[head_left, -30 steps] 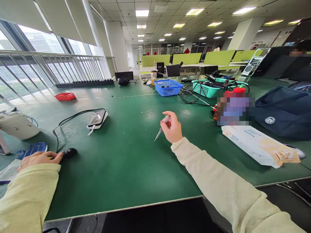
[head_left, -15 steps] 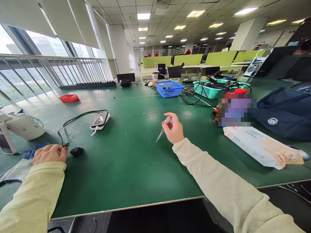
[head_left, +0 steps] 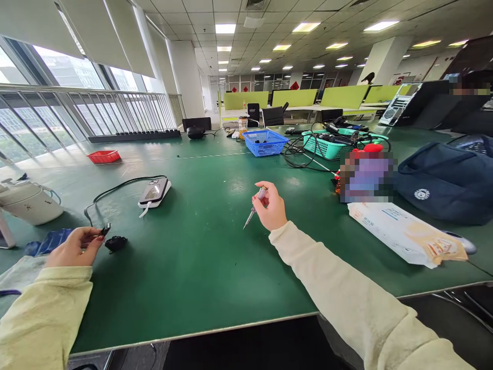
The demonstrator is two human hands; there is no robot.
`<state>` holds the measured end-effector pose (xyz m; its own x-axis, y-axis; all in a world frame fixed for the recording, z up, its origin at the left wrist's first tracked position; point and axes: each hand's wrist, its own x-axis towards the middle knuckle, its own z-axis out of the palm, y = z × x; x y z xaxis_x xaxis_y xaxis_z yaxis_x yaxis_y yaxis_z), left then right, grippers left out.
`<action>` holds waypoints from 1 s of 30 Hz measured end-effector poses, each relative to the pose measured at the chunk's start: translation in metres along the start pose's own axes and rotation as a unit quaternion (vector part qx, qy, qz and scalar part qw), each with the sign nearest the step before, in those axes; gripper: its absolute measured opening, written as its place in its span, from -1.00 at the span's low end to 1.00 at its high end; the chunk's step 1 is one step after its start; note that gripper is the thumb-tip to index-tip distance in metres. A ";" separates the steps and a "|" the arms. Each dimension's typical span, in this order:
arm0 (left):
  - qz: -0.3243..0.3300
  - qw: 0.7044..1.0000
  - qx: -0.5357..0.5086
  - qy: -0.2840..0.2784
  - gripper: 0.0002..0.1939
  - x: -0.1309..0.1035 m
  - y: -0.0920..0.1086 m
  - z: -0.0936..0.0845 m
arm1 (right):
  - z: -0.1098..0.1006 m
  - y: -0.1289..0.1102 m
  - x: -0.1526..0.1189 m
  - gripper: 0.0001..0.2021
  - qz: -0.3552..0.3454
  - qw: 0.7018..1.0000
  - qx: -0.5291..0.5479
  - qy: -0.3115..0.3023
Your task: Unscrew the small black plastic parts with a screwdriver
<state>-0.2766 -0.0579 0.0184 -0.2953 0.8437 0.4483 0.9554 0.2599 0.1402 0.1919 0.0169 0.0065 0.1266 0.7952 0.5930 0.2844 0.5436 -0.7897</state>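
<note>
Thumb and fingers of my left hand point(head_left: 75, 247) pinch the black USB plug point(head_left: 105, 229) of a cable, its metal end pointing up and to the right. The black cable point(head_left: 111, 188) loops away to a phone point(head_left: 154, 189) lying on a white block, with a short white cable in front. Just right of my left hand lies a small dark bundle point(head_left: 116, 243), its kind unclear. My right hand point(head_left: 272, 208) is closed around a slim screwdriver point(head_left: 249, 218), tip angled down-left above the green table point(head_left: 200, 277).
At left stand a white kettle-like pot point(head_left: 31, 203) and blue cloth point(head_left: 48, 242). Farther back are a red tray point(head_left: 103, 156), a blue basket point(head_left: 265, 143) and a teal basket point(head_left: 327, 147) with cables. A tissue pack point(head_left: 404, 234) and navy bag point(head_left: 447, 185) lie right.
My left hand has lifted the cable's plug off the table and turned, so the metal end now shows. My right hand keeps the screwdriver in nearly the same pose. The view has shifted slightly.
</note>
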 end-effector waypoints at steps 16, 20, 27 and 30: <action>0.160 0.980 -0.005 -0.122 -0.37 0.013 -0.022 0.025 | 0.000 0.000 -0.001 -0.67 0.008 1.000 0.005 -0.011; 0.169 0.979 0.011 -0.114 -0.39 0.012 -0.017 0.026 | 0.000 -0.001 -0.001 -0.67 0.009 1.000 0.003 -0.007; 0.119 0.989 -0.008 -0.089 -0.47 0.010 -0.009 0.021 | 0.000 0.000 0.000 -0.67 0.011 1.000 0.005 -0.006; 0.108 0.989 0.001 -0.102 -0.48 0.008 -0.007 0.023 | 0.000 0.000 0.000 -0.67 0.012 1.000 0.009 -0.007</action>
<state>-0.2854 -0.0424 0.0012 -0.0787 0.9567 0.2801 0.9962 0.0648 0.0587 0.1921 0.0165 0.0062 0.1205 0.8121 0.5710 0.2645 0.5281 -0.8069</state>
